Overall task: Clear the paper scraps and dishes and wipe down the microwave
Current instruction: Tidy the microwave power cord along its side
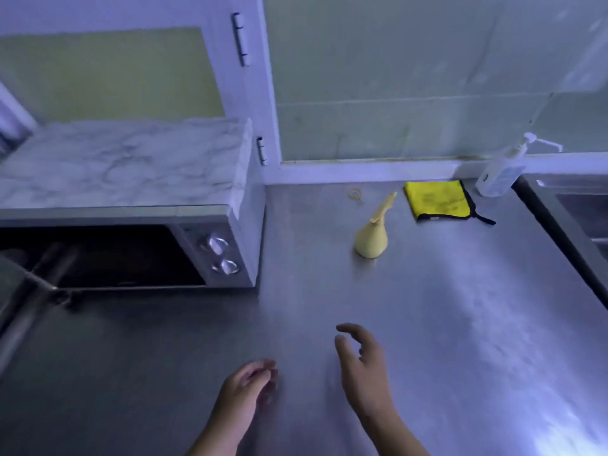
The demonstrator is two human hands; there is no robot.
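2 bare hands low over steel counter (427, 307), neither holding anything. Left hand (248, 386): fingers loosely curled toward thumb, empty. Right hand (362, 360): fingers relaxed, slightly spread, empty. Microwave (131, 212) at left on counter, door (23, 291) swung open, 2 knobs (215, 243) on right panel, marble-patterned top. Yellow cloth (437, 200) folded flat near back wall, well apart from both hands. Pump bottle (500, 174) just beside cloth, at its right. Pale yellow bulb-shaped bottle (371, 238) stands between microwave and cloth. Sink (579, 209) at far right.
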